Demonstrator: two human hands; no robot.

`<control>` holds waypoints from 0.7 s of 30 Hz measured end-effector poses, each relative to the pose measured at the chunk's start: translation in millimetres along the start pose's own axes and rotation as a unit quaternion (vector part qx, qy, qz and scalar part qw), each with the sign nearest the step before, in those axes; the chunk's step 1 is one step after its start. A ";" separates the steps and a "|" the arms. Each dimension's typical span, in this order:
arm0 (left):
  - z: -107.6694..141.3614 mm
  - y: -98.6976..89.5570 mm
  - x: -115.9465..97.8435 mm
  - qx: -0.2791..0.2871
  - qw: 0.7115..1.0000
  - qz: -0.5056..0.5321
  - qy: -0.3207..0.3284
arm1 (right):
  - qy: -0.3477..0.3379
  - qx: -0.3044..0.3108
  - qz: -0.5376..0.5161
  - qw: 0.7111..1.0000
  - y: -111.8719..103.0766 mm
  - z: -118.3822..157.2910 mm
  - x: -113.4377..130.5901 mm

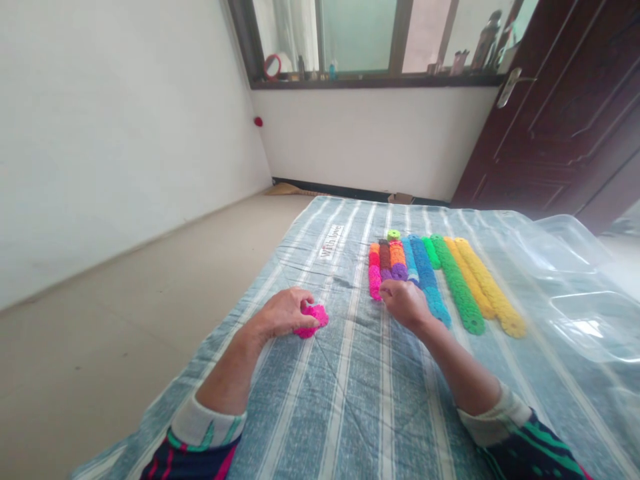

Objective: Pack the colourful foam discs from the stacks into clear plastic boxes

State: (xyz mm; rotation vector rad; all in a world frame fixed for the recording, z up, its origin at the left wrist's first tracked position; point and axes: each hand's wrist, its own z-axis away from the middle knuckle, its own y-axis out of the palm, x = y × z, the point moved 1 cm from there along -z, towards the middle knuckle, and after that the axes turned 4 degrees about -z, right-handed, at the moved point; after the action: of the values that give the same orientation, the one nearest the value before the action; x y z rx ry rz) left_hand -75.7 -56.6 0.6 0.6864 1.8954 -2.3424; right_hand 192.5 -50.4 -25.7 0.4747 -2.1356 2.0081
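My left hand [289, 311] is closed at the edge of a small cluster of bright pink flower-shaped discs [317, 321], thumb and fingers pinching it on the striped cloth. My right hand [406, 303] has its fingertips pressed together at the near end of the red-and-pink row of overlapping discs [375, 270]; whatever they hold is hidden. Just beyond that hand lie a brown-and-purple row [385, 257] and an orange-and-purple row [397, 259]. To its right run a blue row [426, 267], a long green row [457, 287] and yellow rows [490, 293].
A striped grey-blue cloth [300, 413] covers the surface, with "With love" printed on it. Clear plastic containers [595, 327] stand at the right edge. Beyond are a dark red door [560, 113] and a windowsill [380, 83] with small items.
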 end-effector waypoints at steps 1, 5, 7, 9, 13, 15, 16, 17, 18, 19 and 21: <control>0.7 -0.1 -0.4 0.002 1.000 -0.008 0.001 | 0.004 0.001 0.011 1.000 0.4 0.7 1.1; 1.4 1.2 -2.0 0.002 0.999 -0.042 0.008 | 0.013 0.009 0.051 0.999 -0.2 4.8 5.0; 0.7 3.0 -3.2 -0.002 0.998 -0.059 0.010 | 0.016 0.009 0.065 0.998 -0.5 6.5 6.1; -0.2 5.0 -4.4 -0.008 0.997 -0.074 0.010 | 0.015 0.010 0.073 0.997 0.1 7.4 6.3; -1.1 7.9 -5.1 -0.015 0.996 -0.088 0.008 | 0.008 0.009 0.077 0.997 3.1 8.8 5.6; -1.1 8.6 -4.6 -0.015 0.996 -0.090 0.010 | 0.001 0.002 0.073 0.997 5.3 10.5 6.0; -1.2 9.0 -4.4 -0.016 0.996 -0.091 0.010 | -0.008 0.000 0.069 0.998 6.6 11.6 6.8; -1.4 9.4 -4.3 -0.017 0.996 -0.092 0.010 | -0.019 -0.001 0.064 0.998 8.0 13.0 8.0; -1.6 9.9 -4.4 -0.019 0.995 -0.094 0.010 | -0.034 0.000 0.057 0.998 9.6 14.4 9.6; -1.9 10.5 -5.0 -0.022 0.995 -0.095 0.010 | -0.050 0.002 0.050 0.998 11.1 15.9 11.7; -2.6 12.1 -7.4 -0.031 0.995 -0.097 0.012 | -0.076 0.006 0.035 0.996 14.1 19.3 16.9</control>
State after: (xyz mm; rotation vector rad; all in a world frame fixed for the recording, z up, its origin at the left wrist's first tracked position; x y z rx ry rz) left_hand -64.5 -58.8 -8.2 0.5490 2.1257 -2.3817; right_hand 173.6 -70.9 -34.7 0.5804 -2.2587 2.0842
